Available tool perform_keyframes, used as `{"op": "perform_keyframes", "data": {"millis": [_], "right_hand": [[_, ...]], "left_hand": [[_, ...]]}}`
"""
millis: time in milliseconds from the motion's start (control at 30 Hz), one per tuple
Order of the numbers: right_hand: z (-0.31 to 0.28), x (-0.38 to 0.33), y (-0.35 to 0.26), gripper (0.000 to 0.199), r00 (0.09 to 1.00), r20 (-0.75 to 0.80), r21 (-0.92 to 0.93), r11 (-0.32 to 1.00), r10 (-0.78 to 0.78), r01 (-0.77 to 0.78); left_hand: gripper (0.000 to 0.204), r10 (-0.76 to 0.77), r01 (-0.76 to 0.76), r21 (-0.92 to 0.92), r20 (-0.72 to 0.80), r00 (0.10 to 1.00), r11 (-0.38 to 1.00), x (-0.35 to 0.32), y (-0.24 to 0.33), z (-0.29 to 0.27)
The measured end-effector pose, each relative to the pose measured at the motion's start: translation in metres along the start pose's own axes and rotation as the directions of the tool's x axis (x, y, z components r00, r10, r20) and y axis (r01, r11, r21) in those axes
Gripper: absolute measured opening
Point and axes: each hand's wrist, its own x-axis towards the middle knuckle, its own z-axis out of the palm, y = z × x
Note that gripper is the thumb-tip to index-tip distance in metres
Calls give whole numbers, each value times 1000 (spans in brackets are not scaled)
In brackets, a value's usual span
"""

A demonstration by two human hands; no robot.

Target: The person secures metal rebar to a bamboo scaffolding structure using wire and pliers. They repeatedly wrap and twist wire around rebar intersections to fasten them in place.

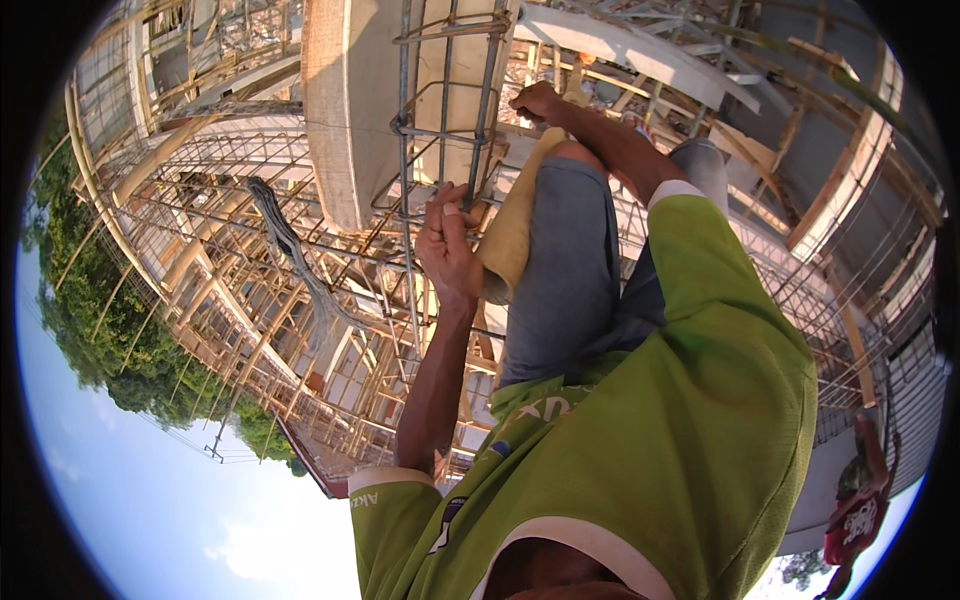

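My left hand (449, 245) is raised beside a steel rebar cage (443, 130), its fingers drawn together in a pinch near the lower end of the bars. Anything between those fingertips is too small to make out. My right hand (537, 102) is curled closed beyond my knee, to the right of the cage; what it holds, if anything, is hidden. Between my left hand and my jeans (565, 265) slants a thick yellowish pole (515, 225), like bamboo. The cage's bars and square stirrups run beside a wooden formwork board (330, 110).
A grey twisted bundle (290, 245), like tie wire, hangs over the rebar grid at left. Bamboo scaffolding (235, 290) and crossing bars spread below with open gaps. A pale beam (640, 55) lies at upper right. Another person (857, 515) is at the far right.
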Motion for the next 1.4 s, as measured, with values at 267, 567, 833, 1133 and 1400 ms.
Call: {"op": "perform_keyframes", "data": {"millis": [267,567,833,1133,1400], "right_hand": [[10,34,3,17,935,-118,-530,817,-334,225],[1,-9,-25,15,618,-98,-748,467,-780,471],[-5,-27,0,22,827,273,-482,674,-492,560],[-30,-63,-47,41,943,332,-842,445,-17,305],[-4,-150,-105,64,658,742,-476,791,127,385]], "left_hand": [[34,12,-12,40,4,1000,999,3,4,1],[32,-55,54,-23,-45,998,998,-1,3,5],[30,15,-15,-2,-55,998,1000,1,8,5],[33,-33,26,-84,-79,996,996,0,-2,7],[33,-68,61,-69,-97,993,996,1,-5,8]]}}
